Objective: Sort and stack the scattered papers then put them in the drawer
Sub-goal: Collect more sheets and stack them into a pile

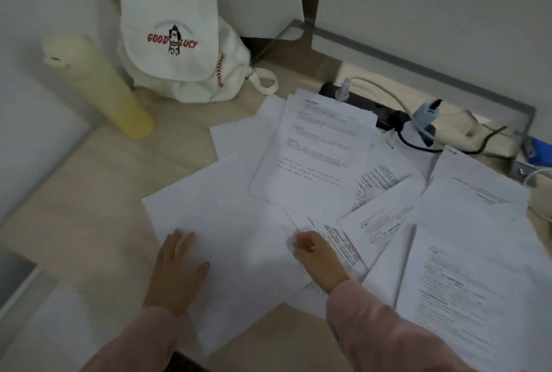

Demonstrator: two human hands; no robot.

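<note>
Papers (322, 144): loose on floor (89, 198), centre to lower right of frame, overlapping at odd angles, unstacked. Mostly printed side up; text too blurred to read

Blank sheet (227, 216): lower centre, largest bare white area, right edge tucked among neighbouring sheets

Left hand (176, 270): lower centre-left, palm down, fingers straight and slightly spread, pressing flat on left part of blank sheet. Gripping nothing

Right hand (310, 255): lower centre, fingers curled, pinching edge of printed sheet (340, 243) beside blank sheet. Fingertips blurred; exact hold hard to make out

Pink sleeves (373, 321): on both forearms, entering from bottom edge

White backpack (176, 42): upper left-centre, against wall, red lettering and small dog figure on flap

Pale yellow roll (101, 87): left of backpack, leaning, lower end on floor

Black power strip (373, 111): upper right, just behind topmost sheets, plugs in place, cables (418, 144) trailing to the right

Blue object (537, 147): right edge, cut off by frame, not identifiable
</note>
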